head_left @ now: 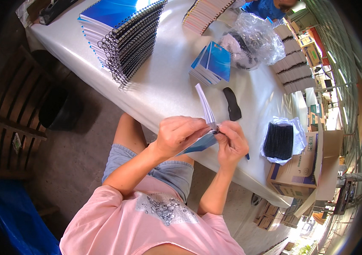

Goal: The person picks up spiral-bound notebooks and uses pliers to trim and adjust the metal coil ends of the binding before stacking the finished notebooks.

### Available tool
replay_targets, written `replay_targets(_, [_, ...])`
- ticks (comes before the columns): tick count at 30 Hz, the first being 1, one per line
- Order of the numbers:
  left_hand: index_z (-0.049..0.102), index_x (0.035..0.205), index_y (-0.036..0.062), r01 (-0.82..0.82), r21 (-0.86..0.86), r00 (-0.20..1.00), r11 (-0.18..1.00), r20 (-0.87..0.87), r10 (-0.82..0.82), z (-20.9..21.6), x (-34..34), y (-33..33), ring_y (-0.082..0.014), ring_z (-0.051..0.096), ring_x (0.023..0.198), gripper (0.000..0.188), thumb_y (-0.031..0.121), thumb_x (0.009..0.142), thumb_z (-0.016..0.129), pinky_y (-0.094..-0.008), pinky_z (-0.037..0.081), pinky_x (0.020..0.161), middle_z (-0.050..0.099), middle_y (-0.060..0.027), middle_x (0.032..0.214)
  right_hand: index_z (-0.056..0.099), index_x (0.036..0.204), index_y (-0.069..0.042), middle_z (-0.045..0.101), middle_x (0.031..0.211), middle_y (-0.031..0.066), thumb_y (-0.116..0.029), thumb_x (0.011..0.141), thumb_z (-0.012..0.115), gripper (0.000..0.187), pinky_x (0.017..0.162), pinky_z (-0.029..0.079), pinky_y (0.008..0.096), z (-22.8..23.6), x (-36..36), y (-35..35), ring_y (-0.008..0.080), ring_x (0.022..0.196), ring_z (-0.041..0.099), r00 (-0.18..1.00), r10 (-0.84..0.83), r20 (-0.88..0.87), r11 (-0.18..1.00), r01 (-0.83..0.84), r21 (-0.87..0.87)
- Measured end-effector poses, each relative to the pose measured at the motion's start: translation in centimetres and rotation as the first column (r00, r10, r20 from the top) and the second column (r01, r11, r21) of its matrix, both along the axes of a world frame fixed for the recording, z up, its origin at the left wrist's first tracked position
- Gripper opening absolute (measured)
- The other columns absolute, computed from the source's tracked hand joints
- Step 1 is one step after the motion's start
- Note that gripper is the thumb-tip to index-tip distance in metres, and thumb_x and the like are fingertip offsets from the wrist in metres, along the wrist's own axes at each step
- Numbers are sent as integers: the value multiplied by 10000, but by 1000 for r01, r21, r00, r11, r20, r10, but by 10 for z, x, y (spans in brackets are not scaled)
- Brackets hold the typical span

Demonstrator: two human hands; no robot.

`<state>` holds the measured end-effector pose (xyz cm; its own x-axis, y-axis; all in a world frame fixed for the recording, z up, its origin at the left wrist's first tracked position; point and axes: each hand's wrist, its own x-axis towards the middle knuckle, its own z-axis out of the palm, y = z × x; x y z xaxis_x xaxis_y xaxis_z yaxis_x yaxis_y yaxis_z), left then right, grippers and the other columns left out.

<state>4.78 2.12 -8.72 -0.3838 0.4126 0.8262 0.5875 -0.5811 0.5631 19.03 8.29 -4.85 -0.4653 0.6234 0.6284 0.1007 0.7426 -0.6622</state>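
Over the table's near edge, I hold a small notebook (206, 106) with white pages fanned upward and a blue cover hanging below. My left hand (179, 132) pinches the pages near their bound edge. My right hand (233, 142) has its thumb and fingers closed at the same edge, where a bit of black coil shows between the fingertips. How far the coil runs through the holes is hidden. Just beyond my hands lies a flat black object (232, 104), its kind unclear. Past it sits a short stack of blue-covered booklets (217, 61).
A tall stack of spiral notebooks (130, 46) stands far left on the white table (168, 91). Black coils (278, 141) lie on white paper by a cardboard box (295, 168) at right. Near the back are a clear plastic bag (261, 40), more notebook stacks (291, 59) and a person in blue (264, 8).
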Motion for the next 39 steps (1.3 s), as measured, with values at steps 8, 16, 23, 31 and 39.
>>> replay_targets(8, [672, 844, 7, 209, -175, 953, 962, 256, -161, 10, 7, -5, -162, 641, 647, 128, 7, 726, 722, -266, 505, 579, 673, -94, 749, 697, 920, -53, 625, 843, 77, -3, 675, 738, 253, 630, 475, 290, 12, -1, -4, 217, 744, 586, 993, -96, 71, 977, 81, 199])
replay_targets(16, [644, 916, -41, 757, 107, 278, 645, 840, -466, 14, 2, -16, -114, 606, 907, 151, 61, 812, 687, -225, 488, 726, 678, -103, 920, 690, 946, -40, 626, 856, 79, 33, 683, 717, 275, 626, 475, 293, 25, -3, -8, 214, 744, 587, 992, -68, 110, 955, 33, 295])
replay_targets(23, [603, 1130, 61, 386, -151, 906, 910, 249, -343, 39, -11, -8, -214, 603, 991, 388, 132, 764, 713, -340, 432, 882, 612, -105, 1140, 665, 966, 2, 636, 908, 101, -46, 823, 648, 152, 672, 459, 261, 3, 10, -5, 197, 785, 599, 981, -188, -43, 973, 180, -147])
replay_targets(31, [591, 1163, 137, 103, -443, 995, 891, 31, -100, 7, -10, 17, -237, 594, 797, 417, -6, 774, 643, -341, 417, 753, 640, -68, 911, 669, 966, -93, 623, 899, 44, -119, 857, 602, 131, 755, 378, 320, 17, -7, 7, 203, 821, 585, 924, -239, 299, 970, 242, 29])
replay_targets(39, [580, 1170, 100, 155, -399, 988, 904, 84, -132, -41, 1, 37, -276, 607, 807, 388, -34, 806, 602, -352, 488, 682, 608, -138, 964, 659, 955, -135, 623, 930, -2, -248, 897, 550, 167, 798, 247, 356, -12, -16, 27, 177, 859, 569, 813, -267, 518, 949, 314, -3])
